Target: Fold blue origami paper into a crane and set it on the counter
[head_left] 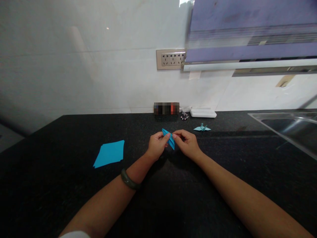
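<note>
Head view: both hands up front, mid-scene, over a black speckled table [168, 211]. Left hand [157, 145] grasping a folded blue paper [170, 141], thumb on the face toward the camera, other fingers curled behind. Right hand [187, 143] pinching the same paper at its right edge, thumb and forefinger tips; remaining fingers bent in. Paper is a narrow, pointed, layered shape, tilted: one tip far left, other tip near right. Can't tell whether it touches the table.

Left of the left hand: stack of blue sheets [110, 153], flat, edges slightly out of line, well apart from the hand. Dark bangle [128, 180] on left forearm, a bit of white sleeve [75, 234] at the near edge.

Far right of the right hand: pale blue paper crane [202, 128] on the table, wings spread. Behind it, along the wall [74, 66]: white case [203, 113]; to its left a small beaded item [184, 116], then a dark box [166, 108], pixelated, label unreadable. Sink [255, 115] at right. Socket strip [170, 59] on the wall above, right end overlapped by a purple panel [247, 19].
</note>
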Tool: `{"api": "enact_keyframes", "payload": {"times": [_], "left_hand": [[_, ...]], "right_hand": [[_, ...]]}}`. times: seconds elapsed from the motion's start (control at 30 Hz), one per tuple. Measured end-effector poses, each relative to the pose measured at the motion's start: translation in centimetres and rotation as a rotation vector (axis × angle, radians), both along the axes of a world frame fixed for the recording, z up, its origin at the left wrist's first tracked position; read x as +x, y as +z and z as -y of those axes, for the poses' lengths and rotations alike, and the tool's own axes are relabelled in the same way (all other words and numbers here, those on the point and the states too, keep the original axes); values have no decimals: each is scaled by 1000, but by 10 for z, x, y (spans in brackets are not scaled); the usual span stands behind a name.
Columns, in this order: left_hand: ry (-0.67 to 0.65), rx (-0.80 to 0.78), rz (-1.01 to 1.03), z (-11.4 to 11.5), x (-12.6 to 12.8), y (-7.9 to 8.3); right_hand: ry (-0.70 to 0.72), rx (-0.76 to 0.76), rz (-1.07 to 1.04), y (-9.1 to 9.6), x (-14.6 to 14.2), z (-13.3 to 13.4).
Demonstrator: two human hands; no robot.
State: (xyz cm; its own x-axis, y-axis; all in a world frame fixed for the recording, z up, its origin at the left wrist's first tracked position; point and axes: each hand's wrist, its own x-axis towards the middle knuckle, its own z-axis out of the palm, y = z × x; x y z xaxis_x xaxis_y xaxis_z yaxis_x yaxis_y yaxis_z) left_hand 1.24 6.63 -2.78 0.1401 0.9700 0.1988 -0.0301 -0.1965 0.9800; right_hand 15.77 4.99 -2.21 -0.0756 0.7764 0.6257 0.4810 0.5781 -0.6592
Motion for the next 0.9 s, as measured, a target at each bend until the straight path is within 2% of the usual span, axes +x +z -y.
{"api": "enact_keyframes", "payload": {"times": [0.17, 0.27, 0.47, 0.9], "left_hand": [[-68, 16, -122, -6, -6, -5], [-100, -35, -109, -9, -8, -6], [-186, -86, -94, -6, -7, -1], [-181, -53, -119, -3, -6, 1]], "right_hand": [[147, -309, -210, -3, 2, -10], [213, -423, -285, -4, 4, -12], [263, -535, -391, -4, 5, -10], [293, -652, -601, -8, 5, -13]]}}
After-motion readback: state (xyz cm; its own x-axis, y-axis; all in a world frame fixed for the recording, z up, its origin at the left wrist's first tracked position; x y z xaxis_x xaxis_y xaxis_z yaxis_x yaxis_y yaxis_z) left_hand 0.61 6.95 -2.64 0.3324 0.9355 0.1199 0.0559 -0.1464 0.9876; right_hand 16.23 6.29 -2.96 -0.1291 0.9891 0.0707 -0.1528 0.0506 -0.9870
